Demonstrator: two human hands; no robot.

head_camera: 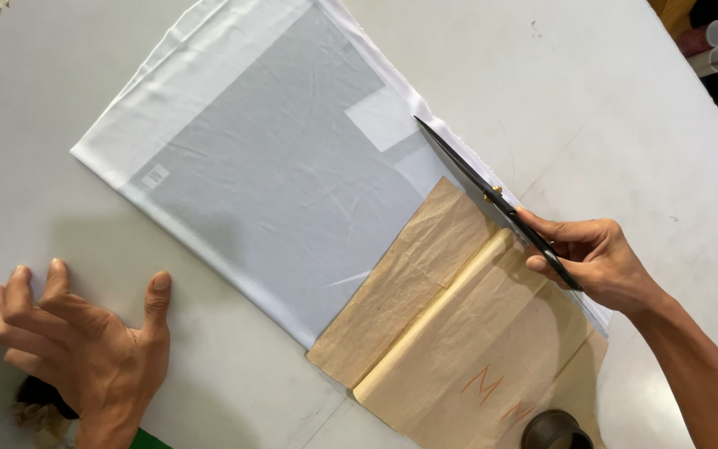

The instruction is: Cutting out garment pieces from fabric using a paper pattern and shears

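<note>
Here I see my right hand (600, 262) out at about four o'clock, its grip closed around the handles of a pair of long black scissors (492, 198). The blades run up from the hand toward eleven o'clock, closed or nearly so, with the tip lying along the right-hand edge of the white fabric (268, 166). A small brass pivot shows midway down the blades, just above my fingers.

The fabric is spread flat on the pale worktop (625, 100), set at a slant, with a greyer panel showing through its middle and a lighter square patch near the scissor tip. A sheet of creased brown pattern paper (459, 324) lies over the fabric's lower right corner, at about five o'clock, with a fold ridge running its length and some orange marks near its lower end. My right hand rests at the paper's upper right edge.

My left hand (81, 333) sits at eight o'clock, well apart from the fabric, fingers spread and bent, fingertips pressing on the bare worktop; its grip is open and holds nothing.

A dark round object (554, 431) sits at six o'clock, on the paper's lower end. Two pale tube ends (715, 46) show at two o'clock, beyond the worktop.
</note>
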